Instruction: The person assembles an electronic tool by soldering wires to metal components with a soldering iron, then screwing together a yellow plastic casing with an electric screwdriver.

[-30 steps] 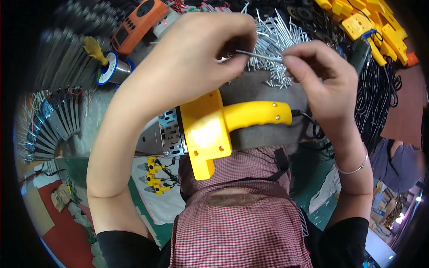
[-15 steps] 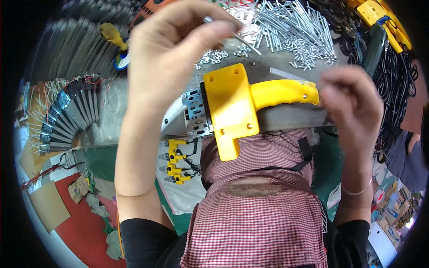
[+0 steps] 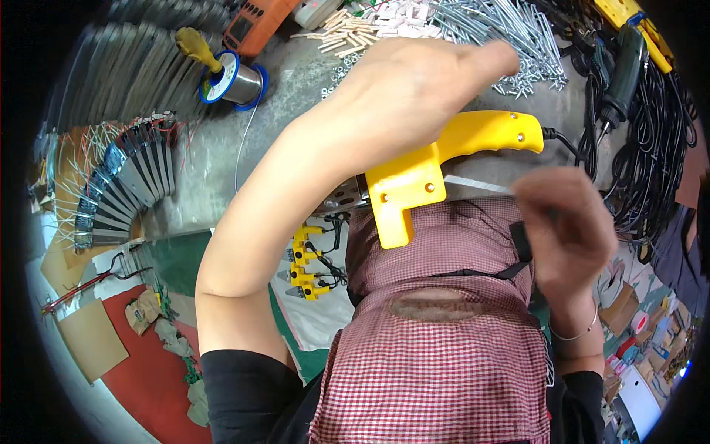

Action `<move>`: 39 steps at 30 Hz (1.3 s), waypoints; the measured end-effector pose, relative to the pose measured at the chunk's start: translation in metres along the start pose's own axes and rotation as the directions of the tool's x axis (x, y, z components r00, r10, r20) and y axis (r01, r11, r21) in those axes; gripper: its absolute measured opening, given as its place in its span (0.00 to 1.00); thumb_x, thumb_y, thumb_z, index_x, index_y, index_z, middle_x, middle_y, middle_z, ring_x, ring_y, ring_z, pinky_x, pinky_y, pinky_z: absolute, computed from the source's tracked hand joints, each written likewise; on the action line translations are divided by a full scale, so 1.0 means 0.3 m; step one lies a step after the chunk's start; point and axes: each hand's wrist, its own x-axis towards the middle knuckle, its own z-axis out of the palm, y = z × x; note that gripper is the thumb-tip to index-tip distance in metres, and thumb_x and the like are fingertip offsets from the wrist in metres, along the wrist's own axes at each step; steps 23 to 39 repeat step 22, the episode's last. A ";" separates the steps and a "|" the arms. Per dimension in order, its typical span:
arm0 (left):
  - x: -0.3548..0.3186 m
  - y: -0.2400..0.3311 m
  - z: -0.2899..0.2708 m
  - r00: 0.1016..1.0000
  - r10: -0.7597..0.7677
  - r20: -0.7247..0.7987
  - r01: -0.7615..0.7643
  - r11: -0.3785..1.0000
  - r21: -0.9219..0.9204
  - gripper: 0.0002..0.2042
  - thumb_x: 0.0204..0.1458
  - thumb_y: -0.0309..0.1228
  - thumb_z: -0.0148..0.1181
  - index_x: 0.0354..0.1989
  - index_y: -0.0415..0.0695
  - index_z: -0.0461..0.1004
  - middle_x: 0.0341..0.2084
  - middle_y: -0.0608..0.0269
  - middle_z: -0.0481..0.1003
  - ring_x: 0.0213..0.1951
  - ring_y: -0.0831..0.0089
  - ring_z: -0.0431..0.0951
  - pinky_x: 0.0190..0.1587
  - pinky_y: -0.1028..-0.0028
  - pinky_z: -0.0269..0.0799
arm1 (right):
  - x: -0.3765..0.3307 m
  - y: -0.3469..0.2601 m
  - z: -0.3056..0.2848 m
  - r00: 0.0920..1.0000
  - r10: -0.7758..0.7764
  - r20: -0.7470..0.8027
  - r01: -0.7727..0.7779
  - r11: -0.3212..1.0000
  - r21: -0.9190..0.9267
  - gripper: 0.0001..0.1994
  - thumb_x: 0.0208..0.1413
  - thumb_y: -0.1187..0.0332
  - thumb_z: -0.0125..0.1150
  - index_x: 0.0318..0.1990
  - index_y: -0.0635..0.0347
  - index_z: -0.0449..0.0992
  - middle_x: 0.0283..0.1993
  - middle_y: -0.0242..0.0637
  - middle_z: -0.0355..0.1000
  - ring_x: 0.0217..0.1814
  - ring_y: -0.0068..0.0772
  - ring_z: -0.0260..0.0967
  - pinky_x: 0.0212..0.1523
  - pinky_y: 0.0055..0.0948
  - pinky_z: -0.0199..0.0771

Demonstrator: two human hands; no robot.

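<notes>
A yellow plastic tool housing [image 3: 407, 185] with a curved handle [image 3: 492, 133] lies at the bench's front edge, over my lap. A black cord comes out of the handle's end. My left hand [image 3: 429, 81] reaches across above the housing, its back covering the housing's upper part. Its fingers are bent together beside the long screws [image 3: 510, 37]; anything in them is hidden. My right hand [image 3: 566, 229], slightly blurred, is curled in front of the handle, apart from it. I cannot make out whether it holds something small. A perforated metal plate [image 3: 344, 196] shows partly at the housing's left.
Short screws [image 3: 521, 85] lie below the long ones. A solder spool [image 3: 240, 83] stands at left, near an orange meter [image 3: 255, 26]. Dark power screwdriver [image 3: 623, 81] and black cables [image 3: 651, 155] are at right. Black strips with wires [image 3: 137, 177] line the left.
My left hand has swung right across the housing; the long screw it pinched no longer shows. My right hand has dropped away from the handle's end. The view has shifted a little.
</notes>
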 end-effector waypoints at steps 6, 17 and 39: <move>-0.009 -0.021 0.023 0.997 0.066 0.051 -0.062 0.996 -0.068 0.08 0.51 0.29 0.60 0.40 0.49 0.78 0.33 0.61 0.78 0.37 0.58 0.79 0.39 0.63 0.74 | -0.025 0.014 0.031 0.994 0.107 0.024 -0.109 0.984 0.143 0.11 0.45 0.90 0.60 0.36 0.70 0.75 0.37 0.39 0.75 0.41 0.31 0.73 0.45 0.24 0.72; -0.089 -0.045 -0.005 0.999 0.027 -0.041 -0.034 0.985 -0.168 0.06 0.51 0.32 0.61 0.34 0.44 0.76 0.30 0.59 0.74 0.36 0.57 0.76 0.39 0.62 0.71 | -0.028 0.018 0.081 0.946 0.320 -0.055 -0.275 0.880 0.387 0.07 0.57 0.83 0.58 0.43 0.69 0.72 0.42 0.44 0.76 0.44 0.28 0.74 0.46 0.23 0.75; -0.198 -0.047 -0.032 0.990 -0.138 -0.002 0.132 0.953 -0.271 0.07 0.53 0.33 0.61 0.37 0.45 0.76 0.34 0.59 0.73 0.42 0.57 0.76 0.45 0.62 0.71 | -0.028 0.076 0.131 0.858 0.513 -0.012 -0.419 0.713 0.563 0.11 0.60 0.78 0.58 0.48 0.67 0.67 0.43 0.51 0.77 0.40 0.31 0.78 0.43 0.22 0.79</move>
